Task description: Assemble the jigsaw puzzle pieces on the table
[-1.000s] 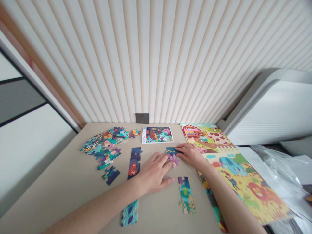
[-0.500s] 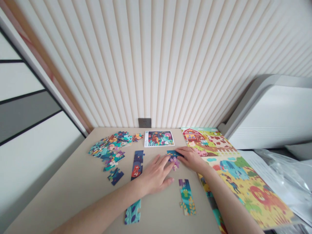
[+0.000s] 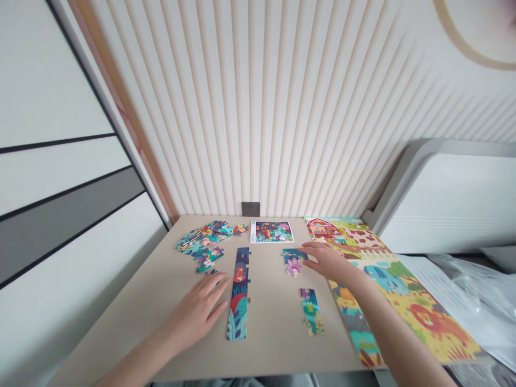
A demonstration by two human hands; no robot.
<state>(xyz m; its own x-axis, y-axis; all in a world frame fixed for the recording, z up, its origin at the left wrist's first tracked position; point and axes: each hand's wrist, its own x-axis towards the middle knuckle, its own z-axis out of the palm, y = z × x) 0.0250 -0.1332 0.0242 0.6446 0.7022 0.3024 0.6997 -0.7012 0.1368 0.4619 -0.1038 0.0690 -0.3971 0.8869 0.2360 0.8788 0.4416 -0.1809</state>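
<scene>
My left hand lies flat and open on the beige table, fingertips touching the left edge of a long joined strip of puzzle pieces. My right hand rests with fingers spread, its tips on a small joined group of pieces with a purple figure. A short joined strip lies in front of that group. A heap of loose pieces sits at the far left. A small reference picture lies by the wall.
A finished farm puzzle covers the table's right side and overhangs the front corner. A wall socket is behind the table. A white appliance and clear plastic wrapping lie to the right.
My left hand moved from the purple-figure group leftward to the long strip, which is now longer, with the lower leafy piece joined on. The camera view tilted up and shifted.
</scene>
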